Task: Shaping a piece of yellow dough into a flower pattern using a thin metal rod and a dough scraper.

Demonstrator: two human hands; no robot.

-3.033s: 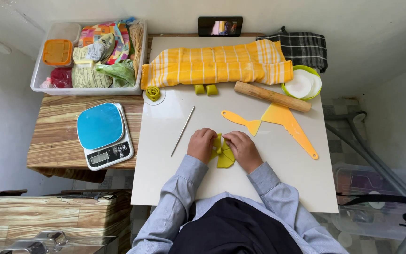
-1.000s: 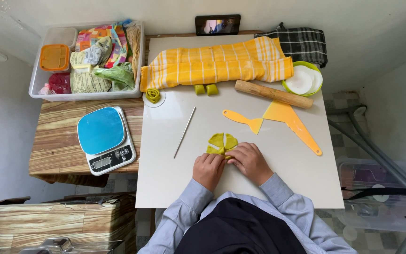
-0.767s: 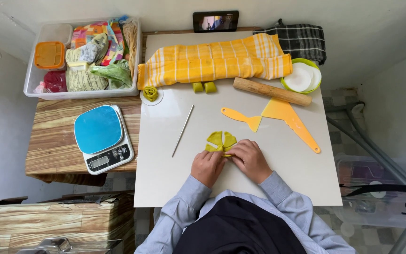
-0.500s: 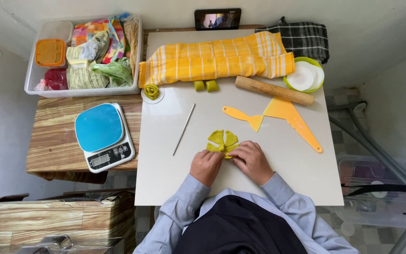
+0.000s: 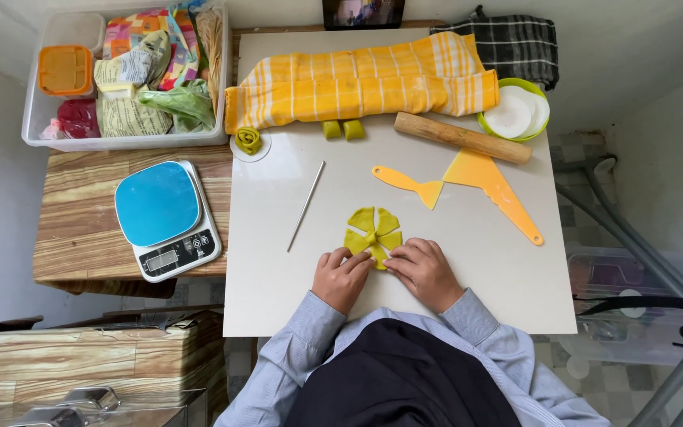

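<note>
Both hands have slid down to the near edge of the flat yellow-green dough flower (image 5: 373, 234) on the white table (image 5: 468, 261), left hand (image 5: 343, 277) and right hand (image 5: 424, 271) curled, fingertips pinching its lower petals, dough lying just ahead

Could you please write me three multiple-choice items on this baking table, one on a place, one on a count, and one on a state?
1. Where does the kitchen scale stand?
A. on the wooden side table
B. on the yellow towel
C. in the plastic bin

2. How many small dough pieces lie just below the striped towel?
A. five
B. two
C. none

3. How is the dough flower near the hands?
A. rolled into a ball
B. flat, cut into petals
C. wrapped in foil

Answers: 1 A, it sits on wood grain left of the white board; 2 B, two green blocks lie side by side; 3 B, wedges fan out from a centre.
</note>
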